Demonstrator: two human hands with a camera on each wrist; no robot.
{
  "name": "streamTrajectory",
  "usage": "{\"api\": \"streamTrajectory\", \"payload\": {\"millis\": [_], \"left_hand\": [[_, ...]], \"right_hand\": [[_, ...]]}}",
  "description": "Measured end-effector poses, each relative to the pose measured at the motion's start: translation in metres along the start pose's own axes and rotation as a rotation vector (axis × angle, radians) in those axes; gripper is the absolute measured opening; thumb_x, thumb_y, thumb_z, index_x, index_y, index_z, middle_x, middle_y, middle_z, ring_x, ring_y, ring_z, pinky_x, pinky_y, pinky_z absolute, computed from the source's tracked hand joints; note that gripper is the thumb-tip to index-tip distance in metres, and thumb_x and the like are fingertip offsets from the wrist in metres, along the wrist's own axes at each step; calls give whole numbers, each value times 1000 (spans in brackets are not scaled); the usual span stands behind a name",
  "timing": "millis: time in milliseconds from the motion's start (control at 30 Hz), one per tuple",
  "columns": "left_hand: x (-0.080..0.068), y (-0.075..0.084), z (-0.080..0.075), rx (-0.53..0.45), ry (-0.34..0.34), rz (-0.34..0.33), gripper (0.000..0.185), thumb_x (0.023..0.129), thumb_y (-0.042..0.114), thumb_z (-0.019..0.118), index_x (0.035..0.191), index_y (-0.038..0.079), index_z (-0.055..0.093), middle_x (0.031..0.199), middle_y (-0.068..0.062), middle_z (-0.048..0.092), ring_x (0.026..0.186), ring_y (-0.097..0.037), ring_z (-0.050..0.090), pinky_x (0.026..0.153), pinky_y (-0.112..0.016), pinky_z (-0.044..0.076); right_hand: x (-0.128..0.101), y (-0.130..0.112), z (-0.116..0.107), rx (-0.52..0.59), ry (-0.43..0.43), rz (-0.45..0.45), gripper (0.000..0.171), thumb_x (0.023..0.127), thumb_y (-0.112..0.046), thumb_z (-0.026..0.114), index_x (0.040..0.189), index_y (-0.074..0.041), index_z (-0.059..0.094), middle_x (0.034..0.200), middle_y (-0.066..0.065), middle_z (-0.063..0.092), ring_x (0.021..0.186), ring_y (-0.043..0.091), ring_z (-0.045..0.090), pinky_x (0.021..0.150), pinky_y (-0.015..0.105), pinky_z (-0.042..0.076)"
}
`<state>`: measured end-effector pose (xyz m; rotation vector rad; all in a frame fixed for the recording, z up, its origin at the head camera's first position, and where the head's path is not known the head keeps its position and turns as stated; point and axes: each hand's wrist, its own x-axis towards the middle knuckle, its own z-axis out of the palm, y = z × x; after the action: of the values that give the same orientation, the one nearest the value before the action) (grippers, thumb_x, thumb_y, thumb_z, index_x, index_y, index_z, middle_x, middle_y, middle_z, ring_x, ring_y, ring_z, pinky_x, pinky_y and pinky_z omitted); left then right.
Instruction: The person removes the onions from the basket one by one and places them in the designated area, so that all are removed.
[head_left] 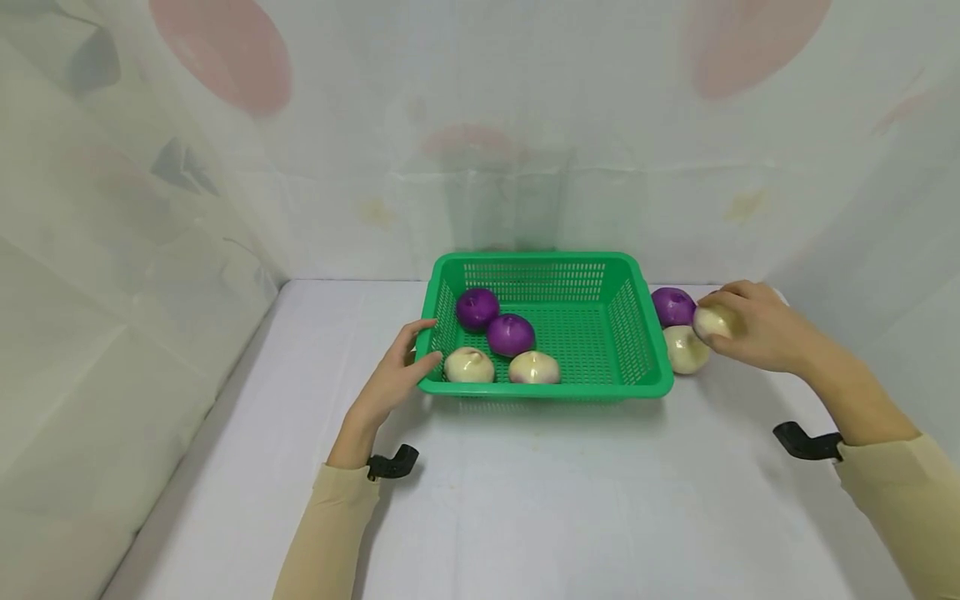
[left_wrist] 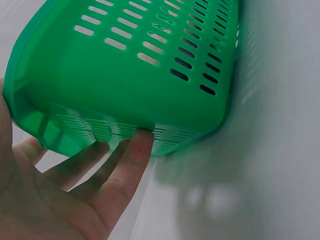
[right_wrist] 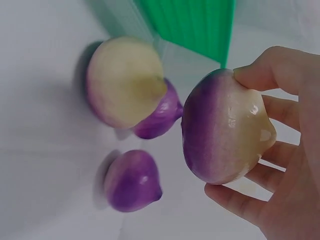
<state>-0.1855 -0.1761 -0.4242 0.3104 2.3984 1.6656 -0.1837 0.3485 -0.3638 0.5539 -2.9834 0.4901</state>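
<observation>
My right hand (head_left: 757,329) holds a white-and-purple turnip (right_wrist: 227,127) between thumb and fingertips, raised right of the basket. Below it lie another pale turnip (right_wrist: 125,82) and two smaller purple onions, one partly behind that turnip and one apart (right_wrist: 132,180). At the left end of the green plastic basket (head_left: 547,392), my left hand (head_left: 393,371) grips the rim. Its thumb and a finger lap over the edge, while other fingertips touch the outer wall in the left wrist view. Inside sit two purple onions (head_left: 512,335) and two pale turnips (head_left: 469,365), toward the left.
A white cloth covers the table (head_left: 525,492). Patterned cloth (head_left: 465,108) hangs close behind the basket and along the left side. Black camera mounts (head_left: 393,462) jut from both wrists.
</observation>
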Motion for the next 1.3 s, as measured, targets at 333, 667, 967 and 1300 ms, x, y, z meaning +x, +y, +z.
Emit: {"api": "streamTrajectory", "payload": {"millis": [333, 667, 967, 1300], "left_hand": [[-1, 1, 0, -2, 4, -2, 59, 104, 25, 59, 156, 20, 33, 162, -9, 29, 145, -44, 30, 111, -69, 25], [-1, 2, 1, 9, 8, -3, 59, 104, 25, 59, 157, 21, 33, 163, -10, 28, 145, -45, 28, 111, -69, 25], [-1, 2, 1, 5, 5, -1, 58, 104, 25, 59, 156, 21, 33, 163, -9, 27, 146, -44, 28, 112, -68, 24], [0, 2, 1, -10, 7, -4, 59, 104, 24, 59, 156, 18, 33, 159, -14, 32, 140, -42, 38, 110, -65, 30]], "right_hand": [[-6, 23, 8, -57, -34, 28, 50, 87, -23, 75, 126, 5, 62, 126, 36, 51, 114, 55, 46, 83, 67, 45], [-12, 43, 20, -56, -81, 72, 51, 90, -26, 73, 130, 2, 60, 127, 42, 48, 113, 61, 47, 83, 73, 44], [-18, 57, 31, -31, -108, 122, 54, 92, -30, 73, 132, 4, 59, 129, 43, 47, 115, 61, 46, 88, 76, 40], [-21, 65, 42, 17, -120, 157, 55, 93, -31, 71, 133, 4, 57, 132, 42, 44, 117, 60, 42, 91, 77, 37]]}}
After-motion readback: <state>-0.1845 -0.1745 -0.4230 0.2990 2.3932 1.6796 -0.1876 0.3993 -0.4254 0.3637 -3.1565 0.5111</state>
